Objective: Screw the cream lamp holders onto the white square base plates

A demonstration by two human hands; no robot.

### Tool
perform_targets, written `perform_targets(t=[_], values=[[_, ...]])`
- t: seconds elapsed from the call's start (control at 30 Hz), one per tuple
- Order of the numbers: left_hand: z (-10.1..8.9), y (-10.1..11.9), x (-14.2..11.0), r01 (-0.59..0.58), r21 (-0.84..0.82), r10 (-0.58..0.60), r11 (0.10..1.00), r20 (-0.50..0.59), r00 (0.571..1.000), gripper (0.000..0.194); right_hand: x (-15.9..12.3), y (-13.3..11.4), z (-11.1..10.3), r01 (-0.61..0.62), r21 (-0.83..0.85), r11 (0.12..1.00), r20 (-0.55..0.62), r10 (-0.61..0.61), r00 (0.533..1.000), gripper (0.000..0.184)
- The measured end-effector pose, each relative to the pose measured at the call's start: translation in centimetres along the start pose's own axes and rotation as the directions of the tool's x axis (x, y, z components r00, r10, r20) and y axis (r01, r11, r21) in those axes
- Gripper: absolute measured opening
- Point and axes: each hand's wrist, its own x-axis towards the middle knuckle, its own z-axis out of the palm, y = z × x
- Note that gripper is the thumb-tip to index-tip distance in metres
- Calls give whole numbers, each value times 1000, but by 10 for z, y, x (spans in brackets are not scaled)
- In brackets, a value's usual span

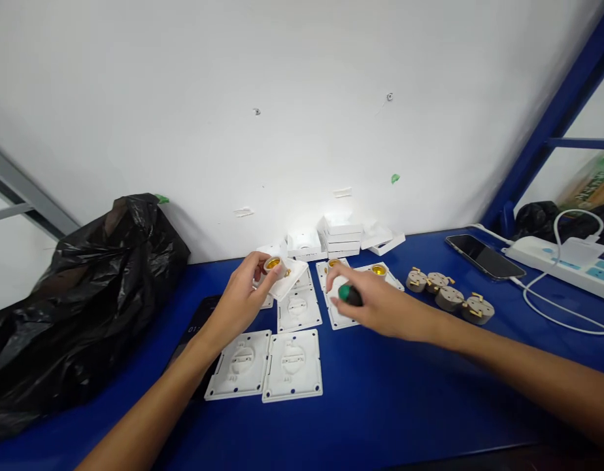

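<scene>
Pinched in my left hand (240, 291) is a lamp holder (273, 263) with a brass-coloured threaded cup, set on a tilted white square plate (293, 278). My right hand (380, 304) is closed around a screwdriver (350, 295) with a green and black handle, apart from the lamp holder; its shaft cannot be made out. Beneath and between the hands lie several white square plates (298, 307), two of them (293, 387) nearest to me. Behind my right hand, other brass cups (379, 269) rest on plates.
Several round ceramic sockets with brass tabs (450, 298) lie at right, near a phone (486, 255) and a power strip (567, 261) with white cables. White boxes (342, 235) are stacked against the wall. A black plastic bag (86, 288) and a dark device (199, 324) sit at left.
</scene>
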Motion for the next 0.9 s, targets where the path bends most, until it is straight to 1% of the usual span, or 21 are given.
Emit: perform_targets(t=[0.03,0.1,0.17,0.27,0.37,0.47,0.57,0.63,0.7,0.73,0.77,0.8,0.83,0.87,0.9], values=[[2,-2,0,9,0,-9,1000,-35,999,30,5,0,5,22,-86,996,79,-15,997,6],[4,-6,0,24,0,-24,1000,-89,996,30,14,-3,17,79,-238,968,199,-31,979,10],[6,-11,1,34,-2,-34,999,-127,991,30,18,-7,27,141,-353,925,284,-38,958,10],[7,-16,1,44,-11,-45,999,-159,986,30,19,-16,39,222,-462,859,364,-44,930,15],[6,-19,1,50,-21,-53,999,-194,980,29,21,-24,46,271,-532,802,399,-45,916,22],[5,-20,2,52,-41,-59,998,-224,973,29,24,-27,46,289,-591,753,393,-44,919,28],[4,-20,2,50,-61,-64,997,-247,967,30,22,-30,37,280,-643,713,356,-46,933,31],[3,-19,2,39,-69,-55,997,-242,969,30,13,-32,25,257,-670,696,321,-41,946,27],[1,-16,1,9,-75,-23,997,-194,981,28,-3,-35,12,237,-689,685,280,-49,959,24],[-1,-14,1,-15,-78,4,997,-144,990,27,-12,-36,7,247,-679,692,284,-64,957,21],[-2,-12,0,-44,-84,37,996,-78,996,26,-23,-38,1,254,-662,705,285,-77,955,21],[-4,-10,-1,-72,-90,72,993,-1,997,25,-33,-39,-3,264,-630,730,310,-75,948,25],[-5,-8,-2,-96,-96,104,991,76,992,24,-44,-40,-5,271,-607,747,319,-84,944,29],[-5,-6,-3,-115,-99,129,988,147,981,23,-55,-41,-7,288,-593,752,355,-77,932,31],[-5,-5,-4,-129,-99,147,987,209,967,22,-65,-40,-8,297,-584,756,367,-81,927,29]])
